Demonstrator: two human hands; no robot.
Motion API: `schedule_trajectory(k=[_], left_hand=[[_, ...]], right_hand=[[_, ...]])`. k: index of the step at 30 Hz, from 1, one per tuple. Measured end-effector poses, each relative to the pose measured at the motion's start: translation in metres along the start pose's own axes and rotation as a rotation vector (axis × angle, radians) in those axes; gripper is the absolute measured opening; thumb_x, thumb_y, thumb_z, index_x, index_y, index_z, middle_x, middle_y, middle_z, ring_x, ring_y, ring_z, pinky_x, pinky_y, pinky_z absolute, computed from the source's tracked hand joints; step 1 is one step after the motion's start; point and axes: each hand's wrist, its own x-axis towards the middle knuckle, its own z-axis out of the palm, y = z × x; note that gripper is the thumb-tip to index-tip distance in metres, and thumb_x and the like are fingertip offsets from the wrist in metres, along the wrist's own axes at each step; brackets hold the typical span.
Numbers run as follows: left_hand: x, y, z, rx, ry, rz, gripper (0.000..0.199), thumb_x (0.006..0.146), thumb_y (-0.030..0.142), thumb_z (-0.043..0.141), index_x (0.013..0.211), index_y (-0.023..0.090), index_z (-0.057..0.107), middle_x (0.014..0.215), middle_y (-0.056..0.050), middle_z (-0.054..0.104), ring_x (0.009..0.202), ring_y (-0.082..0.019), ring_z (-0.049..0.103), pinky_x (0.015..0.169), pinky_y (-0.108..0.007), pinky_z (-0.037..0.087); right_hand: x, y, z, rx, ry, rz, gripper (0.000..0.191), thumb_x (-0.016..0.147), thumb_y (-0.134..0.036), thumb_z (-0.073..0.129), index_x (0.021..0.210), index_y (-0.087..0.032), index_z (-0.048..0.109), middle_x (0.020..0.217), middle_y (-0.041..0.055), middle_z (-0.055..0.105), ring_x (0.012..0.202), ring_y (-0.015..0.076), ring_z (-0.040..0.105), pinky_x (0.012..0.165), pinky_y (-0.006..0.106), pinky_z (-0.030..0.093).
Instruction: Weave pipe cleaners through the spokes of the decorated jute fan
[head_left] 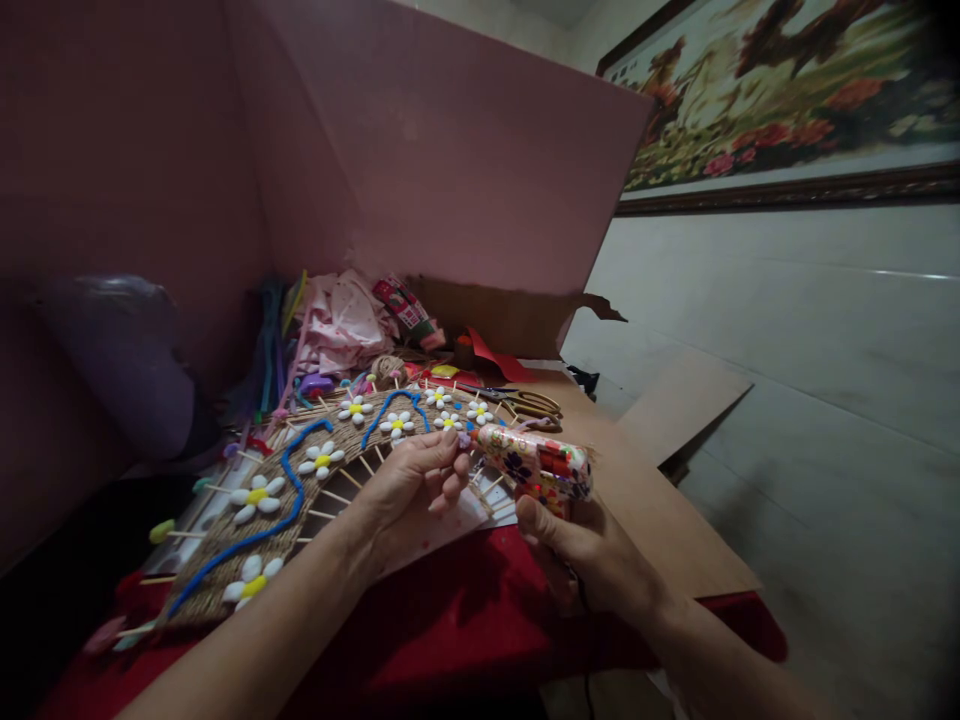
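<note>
A person's left hand (pixel 431 475) pinched a small purple piece (pixel 464 440) between thumb and fingertips, touching or just beside the nozzle of a floral-patterned glue gun (pixel 536 462), its grip clasped in the closed fingers of the right hand (pixel 592 550). Beneath and beyond the left hand, a curved panel (pixel 345 437) of coarse, tan twine arched across a table draped in red cloth (pixel 465 610). Puffy daisies (pixel 257 497) with rounded white petals and yellow centers dotted its ribbed surface beside wavy, fuzzy-looking blue strips (pixel 298 490). Thin wooden sticks (pixel 189 534) radiated from its edges, many of the outer ones tipped with colored lumps. Metal scissors (pixel 536 403) lay behind the gun, near flat brown cardboard (pixel 637 490) and a crumpled pink cloth (pixel 341 325). The left forearm covered part of the panel, and some right-hand fingers were hidden by the gun's handle. The purple piece's exact shape was too small to tell; a pale, glossy bundle (pixel 124 350) at left blurred into shadow, and a framed picture (pixel 787 100) ran out of view.
</note>
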Motion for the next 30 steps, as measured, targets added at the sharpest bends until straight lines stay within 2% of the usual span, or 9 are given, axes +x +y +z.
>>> schedule_trajectory(k=[8,15,30], left_hand=[[-0.001,0.000,-0.001,-0.014,0.004,-0.009,0.012,0.076,0.019,0.067,0.076,0.009,0.060,0.058,0.001,0.055,0.038,-0.003,0.044,0.029,-0.010,0.028],[-0.001,-0.001,0.000,-0.010,-0.006,-0.006,0.008,0.079,0.016,0.062,0.076,0.009,0.059,0.058,0.000,0.054,0.038,-0.003,0.043,0.029,-0.010,0.027],[0.001,-0.002,-0.003,0.002,-0.041,0.006,0.013,0.076,0.021,0.066,0.079,0.009,0.061,0.060,0.000,0.054,0.039,-0.003,0.044,0.029,-0.010,0.026]], right_hand=[[0.001,0.009,0.000,-0.030,0.004,0.022,0.048,0.077,-0.062,0.052,0.060,-0.018,0.046,0.034,-0.0070,0.039,0.026,0.0048,0.034,0.026,0.016,0.023],[0.001,0.004,0.002,0.004,0.036,-0.023,0.046,0.075,-0.062,0.056,0.066,-0.018,0.048,0.033,-0.0086,0.039,0.025,0.0052,0.035,0.025,0.016,0.022],[0.003,0.014,-0.001,0.014,0.026,-0.022,0.049,0.079,-0.060,0.053,0.055,-0.017,0.047,0.033,-0.0063,0.040,0.026,0.0054,0.036,0.027,0.017,0.024]])
